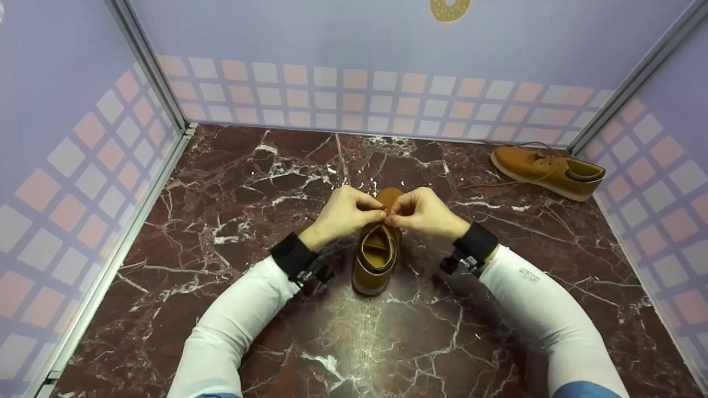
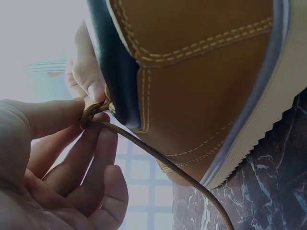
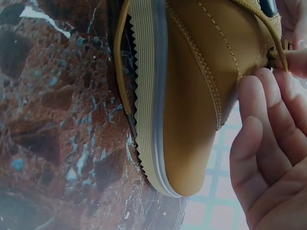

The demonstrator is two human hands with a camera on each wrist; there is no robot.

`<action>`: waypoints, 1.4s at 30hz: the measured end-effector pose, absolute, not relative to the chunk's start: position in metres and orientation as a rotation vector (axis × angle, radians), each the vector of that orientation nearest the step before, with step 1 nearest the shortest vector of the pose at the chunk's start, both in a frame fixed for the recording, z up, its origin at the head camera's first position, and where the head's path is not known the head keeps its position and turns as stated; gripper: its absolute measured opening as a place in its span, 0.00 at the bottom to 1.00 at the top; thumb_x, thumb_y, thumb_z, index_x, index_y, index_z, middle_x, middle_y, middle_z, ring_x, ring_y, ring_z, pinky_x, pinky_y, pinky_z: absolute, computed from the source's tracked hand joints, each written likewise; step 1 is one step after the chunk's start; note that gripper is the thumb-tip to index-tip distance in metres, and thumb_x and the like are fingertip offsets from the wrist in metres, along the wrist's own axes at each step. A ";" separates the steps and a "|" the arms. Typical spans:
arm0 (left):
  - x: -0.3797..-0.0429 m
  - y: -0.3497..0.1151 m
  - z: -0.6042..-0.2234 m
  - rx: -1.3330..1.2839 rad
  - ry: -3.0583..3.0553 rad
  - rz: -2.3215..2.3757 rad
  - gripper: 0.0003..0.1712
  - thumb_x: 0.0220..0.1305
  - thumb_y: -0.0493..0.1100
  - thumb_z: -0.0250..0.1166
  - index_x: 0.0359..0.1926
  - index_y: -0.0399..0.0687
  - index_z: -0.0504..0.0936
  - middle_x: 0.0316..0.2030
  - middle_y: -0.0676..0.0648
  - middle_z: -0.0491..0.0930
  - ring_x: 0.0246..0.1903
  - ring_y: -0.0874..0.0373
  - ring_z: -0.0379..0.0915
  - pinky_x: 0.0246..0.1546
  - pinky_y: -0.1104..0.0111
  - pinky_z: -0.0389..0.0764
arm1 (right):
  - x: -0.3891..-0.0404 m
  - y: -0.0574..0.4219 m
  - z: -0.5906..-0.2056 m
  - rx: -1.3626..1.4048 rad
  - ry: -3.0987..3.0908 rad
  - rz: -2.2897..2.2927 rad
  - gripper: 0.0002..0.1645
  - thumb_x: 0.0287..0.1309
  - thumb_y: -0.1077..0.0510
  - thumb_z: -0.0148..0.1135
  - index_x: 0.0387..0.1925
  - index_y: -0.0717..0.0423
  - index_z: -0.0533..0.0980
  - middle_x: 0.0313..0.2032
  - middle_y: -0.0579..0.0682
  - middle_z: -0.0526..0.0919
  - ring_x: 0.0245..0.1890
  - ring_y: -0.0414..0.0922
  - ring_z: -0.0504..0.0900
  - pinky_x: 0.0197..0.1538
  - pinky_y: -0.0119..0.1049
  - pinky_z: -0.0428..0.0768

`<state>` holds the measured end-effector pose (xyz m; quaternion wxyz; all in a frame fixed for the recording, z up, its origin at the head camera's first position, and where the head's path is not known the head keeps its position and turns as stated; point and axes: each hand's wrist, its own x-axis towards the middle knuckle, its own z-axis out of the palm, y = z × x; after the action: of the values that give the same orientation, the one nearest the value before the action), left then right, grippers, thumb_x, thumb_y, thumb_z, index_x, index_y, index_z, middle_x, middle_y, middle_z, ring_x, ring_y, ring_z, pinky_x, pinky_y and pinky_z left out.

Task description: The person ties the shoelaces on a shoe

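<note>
A tan leather shoe (image 1: 369,281) stands upright on the floor, its toe pointing away from me. Over its lacing, my left hand (image 1: 348,213) and right hand (image 1: 425,214) meet almost fingertip to fingertip. In the left wrist view, the left thumb and fingers pinch a looped part of the brown shoelace (image 2: 175,170), whose tail hangs past the shoe's side. The right thumb and index finger pinch the lace by an eyelet in the right wrist view. Another lace end (image 3: 120,62) droops beside the ribbed sole (image 3: 149,96). Fingers partly hide the lacing.
A matching tan shoe (image 1: 545,171) lies at the back right near the wall corner, its lace trailing left over the dark red marble-patterned surface (image 1: 249,232). Lilac panels with pink and white squares (image 1: 354,99) enclose the back and both sides.
</note>
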<state>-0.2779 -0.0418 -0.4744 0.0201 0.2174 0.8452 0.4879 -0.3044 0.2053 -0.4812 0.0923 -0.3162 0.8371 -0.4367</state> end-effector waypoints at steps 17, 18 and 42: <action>-0.277 -0.042 -0.479 0.794 2.665 1.569 0.08 0.66 0.42 0.81 0.45 0.46 0.98 0.43 0.45 0.97 0.44 0.49 0.95 0.51 0.62 0.92 | -0.301 0.195 -0.487 -1.199 2.749 -1.111 0.06 0.63 0.63 0.75 0.39 0.59 0.94 0.32 0.55 0.96 0.25 0.33 0.79 0.33 0.22 0.74; -0.277 -0.042 -0.478 0.806 2.668 1.570 0.08 0.66 0.42 0.81 0.44 0.46 0.98 0.43 0.45 0.97 0.44 0.49 0.95 0.51 0.63 0.92 | -0.301 0.194 -0.487 -1.168 2.737 -1.134 0.05 0.63 0.63 0.75 0.38 0.60 0.93 0.31 0.55 0.95 0.24 0.32 0.79 0.32 0.21 0.75; -0.277 -0.039 -0.482 0.911 2.664 1.561 0.07 0.62 0.34 0.78 0.41 0.44 0.97 0.41 0.43 0.97 0.41 0.49 0.93 0.49 0.62 0.94 | -0.307 0.206 -0.494 -0.321 1.624 -1.700 0.15 0.84 0.61 0.56 0.40 0.52 0.85 0.21 0.41 0.77 0.20 0.36 0.80 0.24 0.26 0.75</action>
<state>-0.2770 -0.0388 -0.4823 -0.0386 0.2827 0.8269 0.4846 -0.3075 0.2061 -0.4936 0.3748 -0.1255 0.6346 -0.6641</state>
